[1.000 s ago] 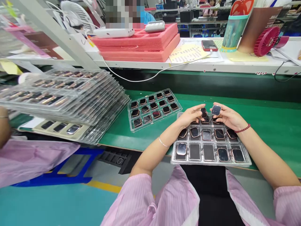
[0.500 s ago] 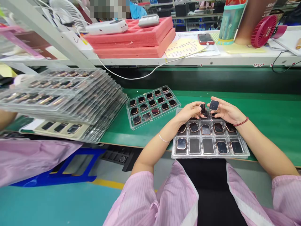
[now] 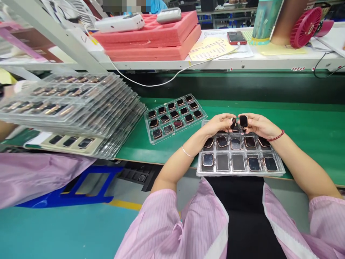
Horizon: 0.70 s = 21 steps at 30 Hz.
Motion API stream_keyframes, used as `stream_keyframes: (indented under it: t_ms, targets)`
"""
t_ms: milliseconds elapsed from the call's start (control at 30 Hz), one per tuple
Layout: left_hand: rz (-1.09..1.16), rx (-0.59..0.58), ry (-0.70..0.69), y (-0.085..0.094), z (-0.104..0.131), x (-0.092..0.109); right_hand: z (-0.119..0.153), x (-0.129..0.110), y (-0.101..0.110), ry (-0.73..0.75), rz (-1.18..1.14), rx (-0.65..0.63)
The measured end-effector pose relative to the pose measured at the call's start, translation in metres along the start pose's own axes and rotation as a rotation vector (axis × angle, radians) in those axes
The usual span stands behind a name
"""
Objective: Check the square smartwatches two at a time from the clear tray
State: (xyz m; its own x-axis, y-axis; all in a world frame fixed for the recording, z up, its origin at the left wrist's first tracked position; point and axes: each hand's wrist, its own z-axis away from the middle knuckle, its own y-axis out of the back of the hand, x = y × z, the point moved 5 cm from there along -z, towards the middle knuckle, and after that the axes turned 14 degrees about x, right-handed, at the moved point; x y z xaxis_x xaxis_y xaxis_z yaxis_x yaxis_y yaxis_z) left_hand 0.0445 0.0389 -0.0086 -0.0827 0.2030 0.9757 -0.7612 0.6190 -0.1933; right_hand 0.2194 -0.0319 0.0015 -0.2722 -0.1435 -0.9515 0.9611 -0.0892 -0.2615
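Observation:
Above the far part of a clear plastic tray, my two hands face each other, a small gap between them. My left hand pinches a smartwatch, turned nearly edge-on. Between the fingers of my right hand is another smartwatch, its dark screen tilted toward me. The tray's pockets hold several dark-screened watches with gold-coloured rims. In the front row, one watch sits at the left and two at the right, with two bare pockets between them. My hands partly hide the rear rows.
Left of my hands, a second tray of watches lies angled on the green bench. A tall stack of clear trays stands further left, beside a person's pink sleeve. A white cable droops from the shelf holding red foam trays.
The watch in my right hand has turned from facing me broadly to a narrower angle, and my right fingers have closed in around it. The view has shifted slightly.

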Motion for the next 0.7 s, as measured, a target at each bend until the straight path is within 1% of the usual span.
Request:
stream_keyframes:
  t_ms: [100, 267, 400, 500, 700]
  targets:
    - [0.010, 0.036, 0.001, 0.0010, 0.0009, 0.0001, 0.0002, 0.0011, -0.0029, -0.006, 0.007, -0.001]
    - [-0.036, 0.117, -0.024, 0.0022, 0.0015, -0.0001, -0.0017, 0.0022, -0.0023, 0.015, 0.030, 0.083]
    - [-0.125, 0.140, -0.084, 0.0026, 0.0023, 0.0000, -0.0015, 0.0031, -0.0032, 0.089, 0.140, 0.097]
    - [-0.163, 0.152, -0.101, 0.0027, 0.0042, 0.0005, -0.0001, 0.0038, -0.0049, 0.126, 0.209, 0.091]
    - [-0.191, 0.150, -0.130, 0.0009, 0.0086, 0.0046, 0.0032, 0.0000, -0.0083, 0.154, 0.216, 0.104]
